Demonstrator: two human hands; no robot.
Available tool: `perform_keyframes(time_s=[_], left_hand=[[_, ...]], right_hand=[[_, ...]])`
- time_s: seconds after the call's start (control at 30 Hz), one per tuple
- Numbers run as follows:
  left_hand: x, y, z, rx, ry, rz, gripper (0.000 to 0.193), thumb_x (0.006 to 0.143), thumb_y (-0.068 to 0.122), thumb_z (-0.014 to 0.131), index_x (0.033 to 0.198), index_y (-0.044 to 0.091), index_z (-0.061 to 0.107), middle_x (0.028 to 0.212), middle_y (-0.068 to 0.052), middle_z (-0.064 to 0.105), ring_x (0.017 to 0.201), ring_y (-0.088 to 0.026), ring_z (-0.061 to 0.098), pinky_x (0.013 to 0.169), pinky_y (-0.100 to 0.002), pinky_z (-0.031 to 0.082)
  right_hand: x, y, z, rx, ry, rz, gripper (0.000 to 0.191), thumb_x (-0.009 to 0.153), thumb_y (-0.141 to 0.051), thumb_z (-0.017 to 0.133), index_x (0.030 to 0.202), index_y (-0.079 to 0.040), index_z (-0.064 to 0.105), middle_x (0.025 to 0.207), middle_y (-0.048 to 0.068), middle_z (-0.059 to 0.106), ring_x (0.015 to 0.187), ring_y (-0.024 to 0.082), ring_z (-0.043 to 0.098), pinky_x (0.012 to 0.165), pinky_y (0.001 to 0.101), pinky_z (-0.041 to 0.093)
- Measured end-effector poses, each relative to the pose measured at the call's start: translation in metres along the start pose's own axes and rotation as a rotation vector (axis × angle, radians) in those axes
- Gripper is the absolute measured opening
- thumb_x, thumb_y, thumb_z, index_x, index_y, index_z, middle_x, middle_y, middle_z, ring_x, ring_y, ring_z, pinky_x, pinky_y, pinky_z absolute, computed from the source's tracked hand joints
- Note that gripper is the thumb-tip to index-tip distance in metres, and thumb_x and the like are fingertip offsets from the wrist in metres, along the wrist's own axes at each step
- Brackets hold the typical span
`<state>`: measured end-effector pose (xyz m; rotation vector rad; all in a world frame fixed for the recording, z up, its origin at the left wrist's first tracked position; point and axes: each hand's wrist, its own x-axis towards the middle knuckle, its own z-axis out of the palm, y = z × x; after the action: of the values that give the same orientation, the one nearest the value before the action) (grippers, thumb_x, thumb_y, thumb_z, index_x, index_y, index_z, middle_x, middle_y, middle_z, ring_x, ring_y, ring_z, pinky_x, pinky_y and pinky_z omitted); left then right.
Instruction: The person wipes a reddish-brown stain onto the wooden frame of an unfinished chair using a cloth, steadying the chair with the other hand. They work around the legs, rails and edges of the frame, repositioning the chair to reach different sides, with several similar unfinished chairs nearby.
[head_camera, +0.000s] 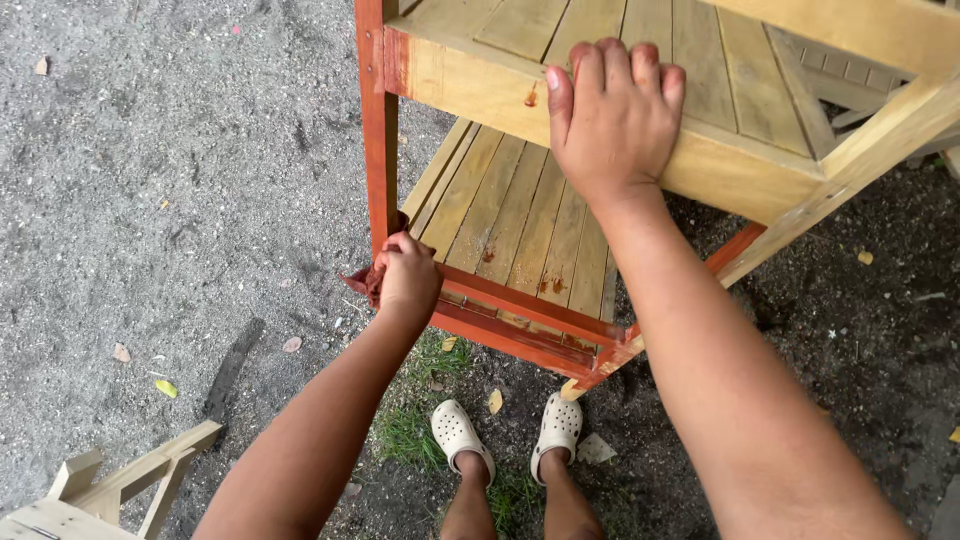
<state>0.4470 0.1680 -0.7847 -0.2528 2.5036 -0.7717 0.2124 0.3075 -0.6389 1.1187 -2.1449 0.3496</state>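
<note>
Red-stained rag (364, 283), pale wooden shelf (520, 215)

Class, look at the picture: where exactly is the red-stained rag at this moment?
In the head view, the red-stained rag is bunched in the left hand, left of centre, pressed against the foot of the red post where it meets the lower shelf.

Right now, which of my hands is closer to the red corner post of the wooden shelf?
Left. Your left hand presses a stained rag against the red corner post, low down. Your right hand rests on the upper shelf's front rail, away from the post.
</note>
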Motion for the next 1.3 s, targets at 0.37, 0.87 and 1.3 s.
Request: perform_keyframes(time_s=[0.37,0.87,1.3], left_hand=[[0.024,-0.008,-0.058,-0.043,0.231,-0.019,0.034,0.092,0.022,0.058,0.113,0.001,0.073,0.122,-0.023,0.062,0.102,-0.046,0.054,0.05,-0.048,0.05],[-0.034,-0.022,-0.039,-0.027,-0.087,0.005,0.036,0.094,0.024,0.059,0.121,0.005,0.071,0.122,-0.021,0.061,0.107,-0.045,0.055,0.054,-0.049,0.055],[-0.037,-0.039,-0.071,-0.364,0.03,-0.155,0.036,0.096,0.034,0.061,0.115,0.005,0.072,0.124,-0.016,0.06,0.11,-0.043,0.056,0.068,-0.05,0.059]], right_hand=[[0.006,0.003,-0.014,0.061,0.019,-0.059,0.023,0.112,-0.033,0.055,0.115,-0.011,0.063,0.118,0.002,0.063,0.113,0.024,0.054,0.096,0.0419,0.04],[0.015,0.018,-0.024,0.078,-0.03,-0.088,0.029,0.109,-0.042,0.063,0.118,-0.014,0.063,0.118,0.001,0.062,0.107,0.025,0.054,0.092,0.0418,0.04],[0.027,0.014,-0.027,0.07,-0.046,-0.068,0.028,0.108,-0.041,0.063,0.117,-0.014,0.063,0.118,0.001,0.063,0.106,0.025,0.054,0.091,0.0424,0.041]])
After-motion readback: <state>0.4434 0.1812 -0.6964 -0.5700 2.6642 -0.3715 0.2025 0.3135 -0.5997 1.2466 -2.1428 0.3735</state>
